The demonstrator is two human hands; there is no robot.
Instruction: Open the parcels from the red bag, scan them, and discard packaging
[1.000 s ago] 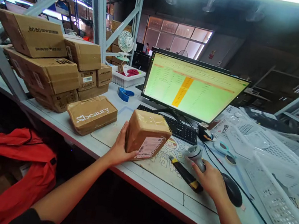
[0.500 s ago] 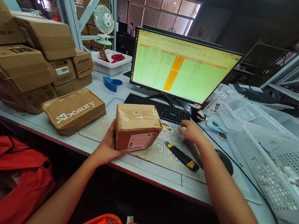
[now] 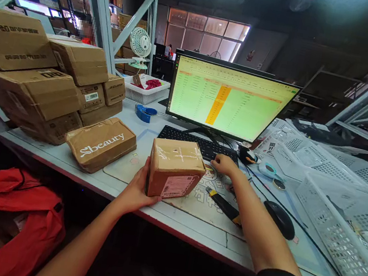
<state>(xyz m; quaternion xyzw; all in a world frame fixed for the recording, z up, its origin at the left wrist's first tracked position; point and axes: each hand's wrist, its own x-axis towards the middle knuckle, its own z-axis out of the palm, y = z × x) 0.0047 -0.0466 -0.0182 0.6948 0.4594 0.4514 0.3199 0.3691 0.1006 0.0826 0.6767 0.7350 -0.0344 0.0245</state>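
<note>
Head cam: left hand (image 3: 135, 194) grips the near left corner of the small taped box (image 3: 175, 167), which stands on the desk (image 3: 196, 230) just in front of the keyboard (image 3: 197, 141), label side facing the wearer, probably so it's readable. Right hand (image 3: 223, 164) rests loose on the keys, holding nothing. The left fingers are hidden behind the box, and the label print and monitor (image 3: 227, 99) text are too small to read.

A stack of cardboard boxes (image 3: 38, 80) stood at the left of the table (image 3: 189, 233), with a Sbeauty parcel (image 3: 100, 143) just right of it. A lit monitor (image 3: 228, 101) stood far, a blue tape dispenser (image 3: 145, 112) to its left. A utility knife (image 3: 224, 205) and a black mouse (image 3: 279, 219) lay near right.
</note>
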